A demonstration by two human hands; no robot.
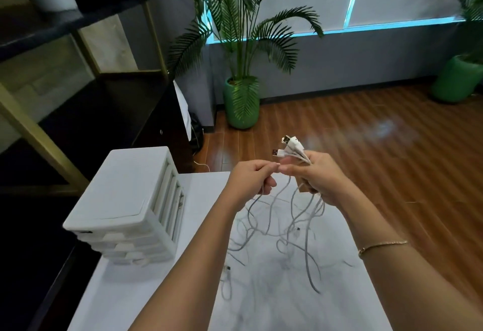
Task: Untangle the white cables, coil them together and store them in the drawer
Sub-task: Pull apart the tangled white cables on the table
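1. Right hand clasps the gathered plug ends of the white cables; left hand pinches one strand just beside it, at 9 o'clock.
2. Cable lengths hang toward 6 o'clock, trailing tangled onto the white table.
3. Drawer unit stands at 8 o'clock, nearer the left hand, apparently closed; open table lies below.

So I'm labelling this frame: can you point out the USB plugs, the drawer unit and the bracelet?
USB plugs (pixel 290 144): head view, on the white plug housings above the right hand.
Drawer unit (pixel 122 187): head view, on its flat top.
Bracelet (pixel 383 245): head view, on the chain across the right wrist.
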